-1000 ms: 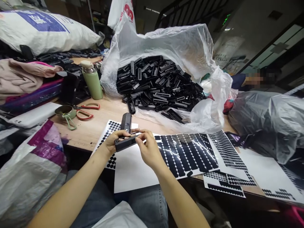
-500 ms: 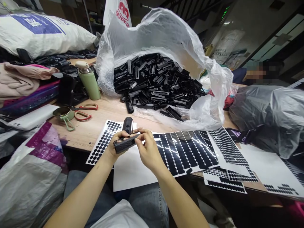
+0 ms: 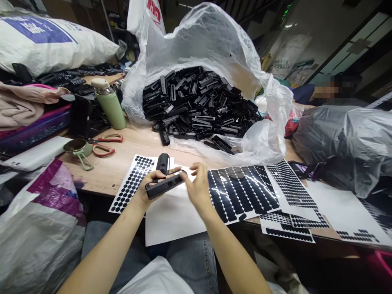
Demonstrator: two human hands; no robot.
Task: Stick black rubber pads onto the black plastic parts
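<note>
My left hand (image 3: pixel 147 188) is closed around two long black plastic pieces with a ribbed surface. One black plastic piece (image 3: pixel 165 185) lies slanted across the fingers. The other piece (image 3: pixel 163 163) points up and away behind it, over a sheet of round black stickers (image 3: pixel 130 183). My right hand (image 3: pixel 199 188) is at the right end of the slanted piece, with thumb and forefinger apart and nothing visible between them. The thumb tip is close to that end; I cannot tell whether it touches. A blank white sheet (image 3: pixel 171 224) lies under both hands.
A large clear plastic bag (image 3: pixel 208 36) holds a heap of black pieces (image 3: pixel 199 106). Sheets of black oval stickers (image 3: pixel 241 192) lie at right. Red-handled scissors (image 3: pixel 104 150), a green cup (image 3: pixel 78 148) and a green bottle (image 3: pixel 110 105) stand left. A person (image 3: pixel 324 90) is behind at right.
My right hand has moved slightly right, and its thumb and forefinger have spread apart from the slanted piece. The left hand still holds both pieces. The view has shifted slightly.
</note>
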